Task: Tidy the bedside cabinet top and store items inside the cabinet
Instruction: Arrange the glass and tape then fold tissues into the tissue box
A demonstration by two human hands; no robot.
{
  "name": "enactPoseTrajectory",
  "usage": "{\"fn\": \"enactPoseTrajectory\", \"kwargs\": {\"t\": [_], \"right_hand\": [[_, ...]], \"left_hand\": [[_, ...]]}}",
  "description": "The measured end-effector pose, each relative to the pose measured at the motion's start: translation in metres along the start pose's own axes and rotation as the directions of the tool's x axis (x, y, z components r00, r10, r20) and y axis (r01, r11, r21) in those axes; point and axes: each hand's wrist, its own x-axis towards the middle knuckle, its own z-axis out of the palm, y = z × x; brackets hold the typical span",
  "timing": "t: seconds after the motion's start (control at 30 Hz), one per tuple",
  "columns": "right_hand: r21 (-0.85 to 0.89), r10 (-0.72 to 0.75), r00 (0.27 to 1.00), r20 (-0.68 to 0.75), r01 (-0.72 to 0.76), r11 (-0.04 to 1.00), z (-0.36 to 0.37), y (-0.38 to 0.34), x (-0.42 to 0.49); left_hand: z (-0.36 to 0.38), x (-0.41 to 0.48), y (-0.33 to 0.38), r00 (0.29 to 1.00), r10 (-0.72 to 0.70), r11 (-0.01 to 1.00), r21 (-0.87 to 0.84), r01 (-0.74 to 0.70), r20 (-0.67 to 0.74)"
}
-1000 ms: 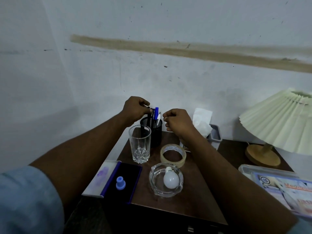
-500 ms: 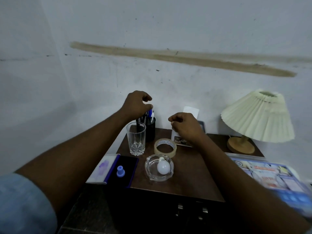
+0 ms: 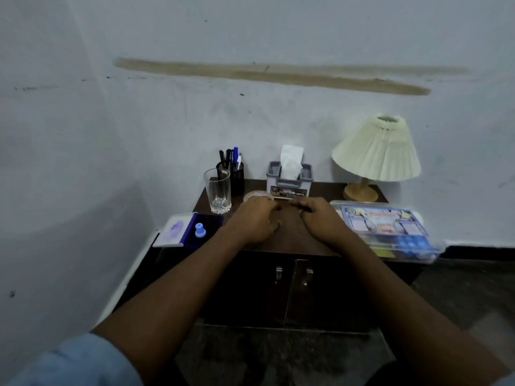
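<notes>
Head view: we see both hands lowered over the middle of the bedside cabinet top (image 3: pixel 320 188). The left hand (image 3: pixel 255 222) lies palm down with fingers curled; it covers whatever sits beneath it, so we cannot tell whether it grips anything. The right hand (image 3: pixel 317 215) is beside it, fingers bent inward; its grip cannot be determined either. A roll of tape (image 3: pixel 257 195) shows just beyond the left knuckles.

At the back left stands a black mesh pen holder (image 3: pixel 237 176) with pens, and a clear drinking glass (image 3: pixel 218 190) stands just in front of it. A grey tissue box (image 3: pixel 289 181) sits at the back centre. A pleated lamp (image 3: pixel 376 154) stands at the back right. An open ink pad (image 3: pixel 189 228) with a blue stamp (image 3: pixel 200 230) overhangs the left edge. A clear plastic case (image 3: pixel 387 228) overhangs the right edge. The two cabinet doors (image 3: pixel 292 291) below are closed.
</notes>
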Motion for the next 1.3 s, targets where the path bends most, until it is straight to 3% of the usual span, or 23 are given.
{"fn": "enactPoseTrajectory", "kwargs": {"t": [0.13,0.23,0.4,0.67,0.9,1.03,1.13,1.2,1.3], "right_hand": [[0.036,-0.03,0.986,-0.166,0.036,0.999,0.0,0.012,-0.043],[0.02,-0.054,0.982,-0.18,0.059,0.998,-0.01,0.028,-0.059],[0.04,-0.016,0.945,-0.326,0.031,0.999,-0.029,0.034,-0.068],[-0.028,-0.117,0.98,-0.163,0.114,0.993,0.003,0.026,-0.065],[-0.101,-0.193,0.981,-0.002,0.192,0.976,0.037,0.01,-0.049],[-0.124,-0.229,0.973,0.02,0.23,0.965,0.049,0.003,-0.039],[-0.129,-0.226,0.974,0.032,0.228,0.965,0.061,0.0,-0.029],[-0.168,-0.231,0.973,0.028,0.233,0.958,0.072,-0.004,-0.023],[-0.276,-0.3,0.954,0.019,0.294,0.915,0.099,-0.026,-0.014]], "left_hand": [[0.03,-0.024,0.015,1.0,-0.011,0.996,-0.092,0.008,-0.027],[0.043,-0.019,0.029,0.998,0.002,1.0,-0.025,0.0,0.061],[0.038,-0.002,0.058,1.0,0.021,1.0,0.007,-0.021,0.0],[0.031,-0.016,0.039,0.995,-0.067,0.995,0.072,0.062,0.067],[-0.004,-0.04,-0.036,0.975,-0.201,0.978,0.041,0.206,-0.1],[-0.024,-0.065,-0.08,0.874,-0.394,0.917,-0.054,0.396,-0.285],[-0.038,-0.082,-0.114,0.708,-0.621,0.778,-0.158,0.608,-0.337],[-0.041,-0.095,-0.136,0.594,-0.757,0.65,-0.218,0.728,-0.274],[-0.038,-0.112,-0.158,0.461,-0.886,0.44,-0.415,0.796,-0.055]]}}
